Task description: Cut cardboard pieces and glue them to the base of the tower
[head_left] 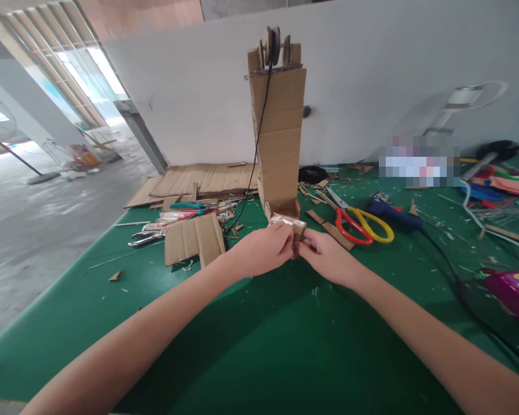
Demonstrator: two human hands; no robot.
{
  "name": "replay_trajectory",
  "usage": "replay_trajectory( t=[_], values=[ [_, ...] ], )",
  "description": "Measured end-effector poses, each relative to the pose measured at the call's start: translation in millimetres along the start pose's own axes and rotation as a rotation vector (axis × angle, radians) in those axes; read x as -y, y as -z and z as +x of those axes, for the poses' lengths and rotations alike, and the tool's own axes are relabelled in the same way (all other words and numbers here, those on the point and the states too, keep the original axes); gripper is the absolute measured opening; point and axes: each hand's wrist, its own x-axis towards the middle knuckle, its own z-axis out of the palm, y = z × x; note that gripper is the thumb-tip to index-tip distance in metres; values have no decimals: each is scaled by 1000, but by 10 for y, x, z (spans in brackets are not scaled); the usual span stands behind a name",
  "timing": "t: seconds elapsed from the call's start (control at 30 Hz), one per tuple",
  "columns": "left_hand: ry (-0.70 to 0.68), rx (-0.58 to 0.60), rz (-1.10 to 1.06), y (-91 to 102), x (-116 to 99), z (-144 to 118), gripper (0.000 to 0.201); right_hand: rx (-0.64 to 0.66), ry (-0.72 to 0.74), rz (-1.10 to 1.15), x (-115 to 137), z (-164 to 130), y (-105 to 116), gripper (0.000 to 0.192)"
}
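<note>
Both hands meet at the middle of the frame, just in front of the foot of a tall cardboard tower [279, 132]. The left hand [263, 249] and right hand [328, 256] have their fingers closed together on a small cardboard piece [290, 223] wrapped in what looks like clear tape; the fingertips hide the exact grip, so how much of the piece each hand holds is hard to tell. The piece sits touching or just beside the open base of the tower.

To do this pinch well, the hands should keep the piece steady and square against the base, pressing lightly so the tall tower does not tip, and stay clear of the black cord [259, 127] that hangs down the tower's left face from the cardboard wheels [271, 45] at its top.

On the green surface [285, 346], red and yellow scissors [358, 222] lie right of the hands, a blue glue gun [393, 213] beyond them with its cable trailing toward the lower right. Cardboard sheets [194, 239] and pliers [149, 235] lie left of centre, and small scraps litter the area around the tower's foot.
</note>
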Motion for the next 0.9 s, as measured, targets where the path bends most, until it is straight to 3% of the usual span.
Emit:
replay_trajectory(
  t=[0.17, 0.4, 0.63, 0.9],
  values=[
    [-77, 35, 98, 155, 16, -35, 23, 14, 11, 65, -30, 11, -11, 25],
    [-143, 121, -86, 231, 57, -26, 27, 50, -7, 64, -7, 5, -11, 25],
    [-126, 33, -89, 139, 68, -15, 20, 143, -87, 124, 17, 4, 15, 19],
    [-104, -53, -197, 28, 80, 11, 19, 67, -42, -45, 27, 7, 20, 19]
  ],
)
